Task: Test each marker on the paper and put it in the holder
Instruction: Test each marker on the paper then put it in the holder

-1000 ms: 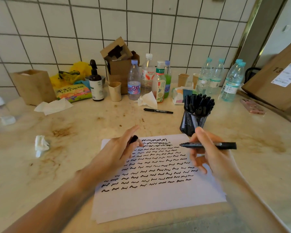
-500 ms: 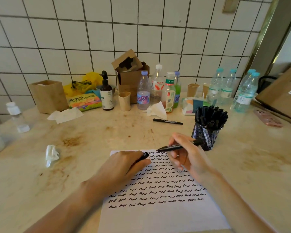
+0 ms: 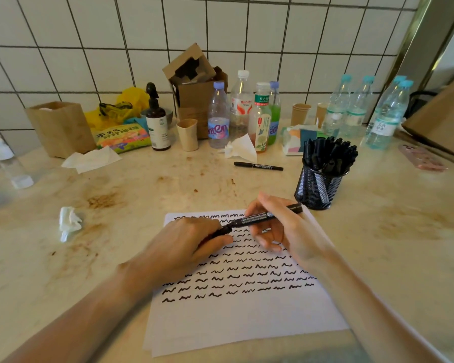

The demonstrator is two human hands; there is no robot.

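A white sheet of paper lies in front of me, covered with rows of black squiggles. My right hand holds a black marker level above the top of the sheet. My left hand grips the marker's cap, which meets the marker's left end. A black mesh holder full of black markers stands just right of the sheet's top corner. One more black marker lies loose on the counter behind the sheet.
Bottles, paper cups, a cardboard box, a pump bottle and a brown bag line the tiled wall. Crumpled tissues lie on the left. A pink phone lies far right.
My right hand has swung the marker left and down toward my left hand. The marker's tip, bare before, now meets the cap in my left hand.
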